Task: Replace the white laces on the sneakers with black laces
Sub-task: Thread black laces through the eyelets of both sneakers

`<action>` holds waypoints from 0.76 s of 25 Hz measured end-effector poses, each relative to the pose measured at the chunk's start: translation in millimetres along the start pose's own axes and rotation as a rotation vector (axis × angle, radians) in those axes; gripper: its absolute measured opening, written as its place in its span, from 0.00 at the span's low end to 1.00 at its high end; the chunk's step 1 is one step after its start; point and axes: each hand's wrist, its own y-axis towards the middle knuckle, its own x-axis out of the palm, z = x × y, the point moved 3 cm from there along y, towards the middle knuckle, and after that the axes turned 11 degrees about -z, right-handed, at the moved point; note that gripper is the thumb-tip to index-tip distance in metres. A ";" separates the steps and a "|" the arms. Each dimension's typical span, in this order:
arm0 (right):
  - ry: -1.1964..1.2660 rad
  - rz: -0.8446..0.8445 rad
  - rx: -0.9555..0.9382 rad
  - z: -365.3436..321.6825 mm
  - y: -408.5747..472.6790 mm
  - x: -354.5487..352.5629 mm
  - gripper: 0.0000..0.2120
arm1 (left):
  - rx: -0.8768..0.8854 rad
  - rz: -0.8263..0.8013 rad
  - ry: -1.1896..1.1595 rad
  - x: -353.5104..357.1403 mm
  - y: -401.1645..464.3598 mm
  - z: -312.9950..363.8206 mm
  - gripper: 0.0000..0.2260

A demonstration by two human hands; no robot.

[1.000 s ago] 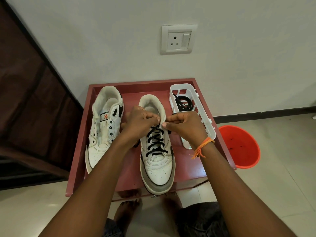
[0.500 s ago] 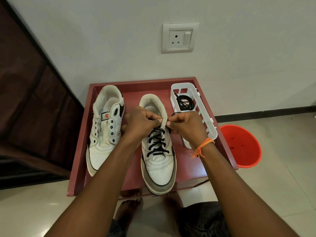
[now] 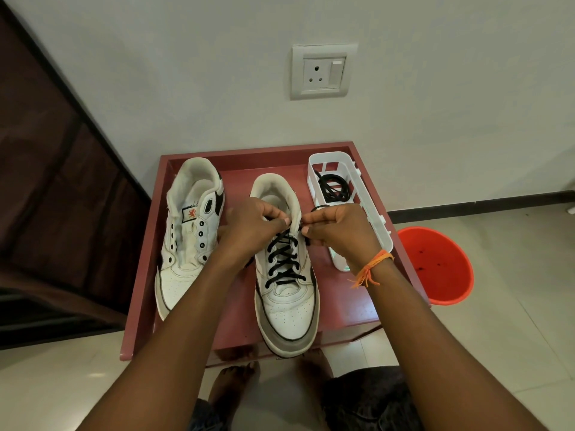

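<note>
On right sneaker (image 3: 287,293), black lace (image 3: 283,259) criss-crossed

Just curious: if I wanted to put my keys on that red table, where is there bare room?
Bare table lies near the front right corner, between the laced sneaker and the white basket. It is crowded elsewhere.
</note>
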 end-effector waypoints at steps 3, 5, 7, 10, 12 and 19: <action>0.002 0.031 -0.025 3.6 -1.1 4.0 0.09 | -0.059 0.041 0.085 6.6 2.7 -1.1 0.07; -0.012 0.027 -0.048 6.9 -0.9 6.4 0.11 | -0.027 0.056 -0.006 10.2 4.4 0.3 0.05; -0.024 0.030 -0.051 7.9 -0.3 6.2 0.11 | -0.014 0.070 -0.058 10.4 4.5 -1.3 0.05; -0.035 0.026 -0.070 5.6 -1.5 4.3 0.07 | -0.054 0.128 -0.052 5.6 0.2 -5.2 0.04; -0.025 0.032 -0.083 4.5 -1.7 6.0 0.04 | -0.112 0.171 0.025 1.5 -4.7 -3.9 0.08; -0.073 0.039 -0.059 2.8 1.2 5.0 0.02 | -0.055 -0.046 -0.026 2.2 1.9 -3.7 0.08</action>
